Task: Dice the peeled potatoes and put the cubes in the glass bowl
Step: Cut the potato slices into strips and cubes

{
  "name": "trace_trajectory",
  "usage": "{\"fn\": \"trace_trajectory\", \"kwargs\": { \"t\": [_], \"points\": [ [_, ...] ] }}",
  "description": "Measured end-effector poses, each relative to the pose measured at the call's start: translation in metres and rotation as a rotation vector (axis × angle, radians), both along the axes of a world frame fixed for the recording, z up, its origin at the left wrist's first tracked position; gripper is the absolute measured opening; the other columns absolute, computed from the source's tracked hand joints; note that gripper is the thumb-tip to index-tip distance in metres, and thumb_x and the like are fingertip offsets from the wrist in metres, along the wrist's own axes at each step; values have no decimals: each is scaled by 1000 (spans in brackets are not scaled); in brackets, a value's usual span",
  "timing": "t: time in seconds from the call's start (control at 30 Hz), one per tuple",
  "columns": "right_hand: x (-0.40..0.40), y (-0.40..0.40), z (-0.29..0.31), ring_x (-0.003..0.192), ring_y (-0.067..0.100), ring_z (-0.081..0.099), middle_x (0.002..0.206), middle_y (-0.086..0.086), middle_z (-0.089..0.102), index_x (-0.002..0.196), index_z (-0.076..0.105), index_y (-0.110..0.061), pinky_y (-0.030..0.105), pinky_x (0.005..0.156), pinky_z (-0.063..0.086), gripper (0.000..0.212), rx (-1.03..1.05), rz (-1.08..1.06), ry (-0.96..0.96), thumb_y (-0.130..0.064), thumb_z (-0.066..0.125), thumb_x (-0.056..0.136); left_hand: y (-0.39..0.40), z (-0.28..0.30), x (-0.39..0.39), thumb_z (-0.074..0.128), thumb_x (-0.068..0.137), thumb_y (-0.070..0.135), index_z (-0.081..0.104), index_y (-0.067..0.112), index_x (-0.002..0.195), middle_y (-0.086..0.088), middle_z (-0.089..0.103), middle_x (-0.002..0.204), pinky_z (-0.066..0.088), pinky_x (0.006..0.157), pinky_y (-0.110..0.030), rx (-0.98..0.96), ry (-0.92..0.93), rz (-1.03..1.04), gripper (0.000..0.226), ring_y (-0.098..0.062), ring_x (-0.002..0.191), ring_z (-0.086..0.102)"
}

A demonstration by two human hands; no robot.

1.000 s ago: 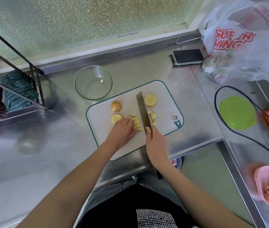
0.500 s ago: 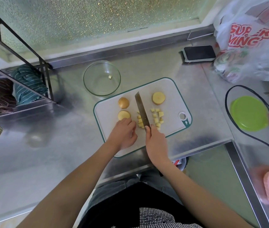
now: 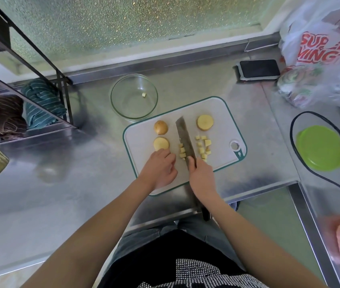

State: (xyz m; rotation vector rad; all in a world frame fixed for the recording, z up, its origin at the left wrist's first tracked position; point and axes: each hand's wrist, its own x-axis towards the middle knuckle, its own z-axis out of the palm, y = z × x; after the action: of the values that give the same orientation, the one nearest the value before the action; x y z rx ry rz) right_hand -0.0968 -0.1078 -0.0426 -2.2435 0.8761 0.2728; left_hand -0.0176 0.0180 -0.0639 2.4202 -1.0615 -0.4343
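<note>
- Broadly, the steel worktop (image 3: 185,84) fills the scene, and the white cutting board (image 3: 144,163) with its green edge lies on it straight ahead of me, tilted so its long side rises toward the far right.
- Just off the board's far left corner sits the glass bowl (image 3: 114,100), with only one small potato cube (image 3: 144,95) lying in it, so I judge the job is early.
- My right hand (image 3: 201,175) is wrapped around the knife (image 3: 184,138) close to the blade; the blade runs from near to far up the middle of the board, its tip leaning slightly left.
- My left hand (image 3: 160,167) rests on the board's near left part with the fingers loosely curled, fingertips touching the nearer potato half (image 3: 161,143); whether they actually pinch it I cannot tell.
- A second potato half (image 3: 160,127) lies just beyond that one, and a third piece (image 3: 204,122) sits cut face up on the far right of the blade.
- One short row of cut cubes (image 3: 182,151) lies against the blade's left side, and a looser scatter of cubes (image 3: 203,147) lies to its right.
- What the next move turns on: the uncut halves lie left of the blade and far from my left hand, which is the nearer one to draw a half under the edge.
</note>
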Motion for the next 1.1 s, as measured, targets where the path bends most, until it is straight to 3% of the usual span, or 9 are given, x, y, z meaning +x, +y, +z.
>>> {"fn": "trace_trajectory", "kwargs": {
  "t": [0.1,0.23,0.47,0.63,0.77,0.87,0.97,1.03,1.1],
  "points": [
    [1,-9,-1,64,36,59,71,16,59,75,48,-12,42,63,49,38,143,-61,-19,-39,37,99,0,-4,-2,39,73,33,53,9,75,-7,53,74,41,64,-34,-5,37,46,29,-26,71,50],
    [-4,-12,10,31,17,44,45,6,42,74,45,-15,27,41,41,34,464,-201,-59,-34,37,101,-1,-5,-3,44,80,33,52,7,81,-8,54,80,42,66,-34,-54,124,142,27,-25,74,50],
    [-5,-13,14,30,19,40,41,8,42,78,47,-10,31,41,40,34,531,-208,-155,-32,36,102,-42,18,-3,49,93,37,50,9,96,-5,56,84,43,61,-30,-244,436,586,28,-18,71,53],
    [-4,-18,22,30,19,37,42,10,41,76,45,-10,30,39,39,34,569,-218,-182,-30,36,102,-57,23,1,36,99,32,36,7,90,-5,52,67,34,48,-32,-247,515,582,26,-23,58,53],
    [-10,-23,21,29,18,37,42,9,39,80,44,-7,28,38,38,33,561,-256,-173,-31,37,101,-61,18,8,35,101,24,42,4,91,-9,53,68,30,45,-30,-186,474,610,23,-26,61,52],
    [-17,-33,15,29,16,40,43,8,42,73,41,-10,28,39,38,37,430,-224,-148,-35,38,100,-59,15,14,38,99,20,52,4,103,-15,61,88,44,60,-34,-178,424,584,22,-28,75,57],
    [-22,-46,9,46,15,49,55,1,48,68,42,-18,33,51,44,36,239,-129,-126,-37,39,99,-56,11,16,40,98,29,58,15,120,-11,63,108,48,81,-37,-90,319,428,32,-28,96,59],
    [-22,-51,9,59,14,50,62,-5,49,70,43,-21,32,61,44,33,155,-34,-101,-35,39,99,-52,13,14,38,98,35,57,22,124,-5,62,116,48,84,-37,-6,231,430,35,-25,102,58],
    [-22,-54,10,62,15,51,63,-6,50,72,45,-20,33,64,43,32,152,5,-85,-35,39,99,-51,20,10,41,97,33,60,21,119,-1,63,111,48,79,-31,-74,196,537,32,-21,94,60]
  ]
}}
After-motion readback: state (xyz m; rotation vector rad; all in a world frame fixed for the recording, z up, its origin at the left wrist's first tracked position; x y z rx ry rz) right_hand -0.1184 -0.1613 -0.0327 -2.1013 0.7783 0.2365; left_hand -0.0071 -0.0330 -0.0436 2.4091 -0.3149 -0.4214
